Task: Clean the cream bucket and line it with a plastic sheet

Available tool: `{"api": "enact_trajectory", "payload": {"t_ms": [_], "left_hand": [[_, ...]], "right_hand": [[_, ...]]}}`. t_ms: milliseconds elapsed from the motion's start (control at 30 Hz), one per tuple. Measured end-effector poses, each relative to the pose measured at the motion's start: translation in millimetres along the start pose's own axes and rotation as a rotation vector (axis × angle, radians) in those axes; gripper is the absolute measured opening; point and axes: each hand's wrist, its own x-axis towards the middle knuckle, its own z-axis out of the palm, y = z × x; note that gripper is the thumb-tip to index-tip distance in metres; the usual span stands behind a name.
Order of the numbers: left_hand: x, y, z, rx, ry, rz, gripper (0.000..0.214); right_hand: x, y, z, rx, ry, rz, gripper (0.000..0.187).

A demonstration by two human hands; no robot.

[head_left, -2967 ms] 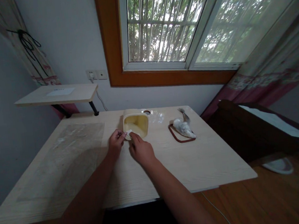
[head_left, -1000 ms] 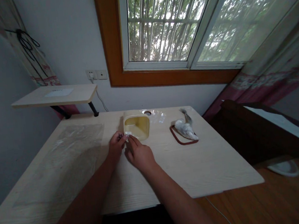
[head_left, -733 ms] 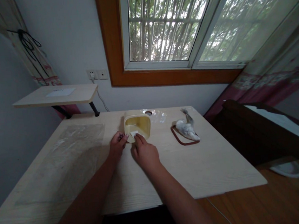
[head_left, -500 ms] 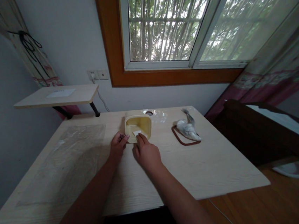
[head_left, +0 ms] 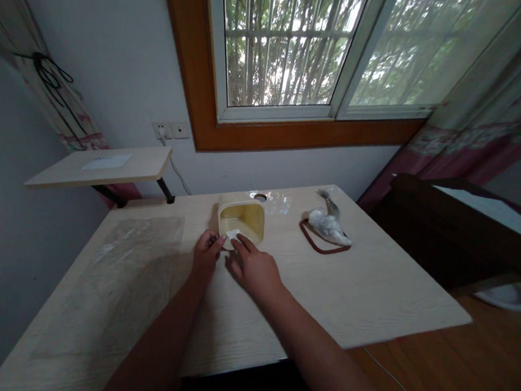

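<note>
A pale yellow plastic tub (head_left: 241,218) lies on its side on the wooden table (head_left: 324,287), its opening towards me. My left hand (head_left: 206,259) and my right hand (head_left: 253,269) meet at the tub's near rim. Together their fingertips pinch a small white piece (head_left: 232,235), perhaps paper or a sticker. Something small and dark shows in my left hand's fingers; I cannot make it out.
A grey-and-white crumpled thing (head_left: 327,224) lies on a dark red ring (head_left: 317,244) to the right of the tub. A clear plastic sheet (head_left: 123,258) covers the table's left part. A raised shelf (head_left: 101,165) stands at the back left, dark furniture (head_left: 448,226) to the right.
My right hand carried the white piece a little right over the tub's rim, then back left to my left hand's fingertips. The tub has stayed put.
</note>
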Motion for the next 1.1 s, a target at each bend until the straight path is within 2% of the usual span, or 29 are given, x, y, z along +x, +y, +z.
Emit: {"api": "enact_trajectory", "payload": {"t_ms": [200,433,567,700,800,933,1100], "left_hand": [[1.1,-1.0,-0.4,-0.017,-0.014,-0.007,0.037],[-1.5,0.7,1.7,-0.006,-0.044,0.000,0.035],[-3.9,3.9,3.4,0.019,-0.055,0.007,0.034],[-5.2,6.2,4.6,0.046,-0.038,0.018,0.033],[-4.9,6.6,5.2,0.036,-0.039,0.012,0.033],[-2.3,4.2,3.7,0.058,-0.046,0.044,0.033],[0.8,1.9,1.1,0.091,-0.009,0.094,0.030]], "right_hand": [[3.0,8.2,-5.7,-0.072,-0.047,0.083,0.052],[4.8,9.7,3.6,-0.077,-0.017,0.095,0.053],[3.9,4.9,5.4,-0.046,-0.046,0.065,0.056],[5.5,3.6,-1.0,-0.015,-0.060,-0.041,0.056],[13.5,3.6,-13.0,-0.032,-0.082,-0.099,0.047],[32.4,-2.3,-30.6,-0.082,-0.177,-0.165,0.037],[58.7,-13.4,-34.8,-0.125,-0.219,-0.136,0.037]]}}
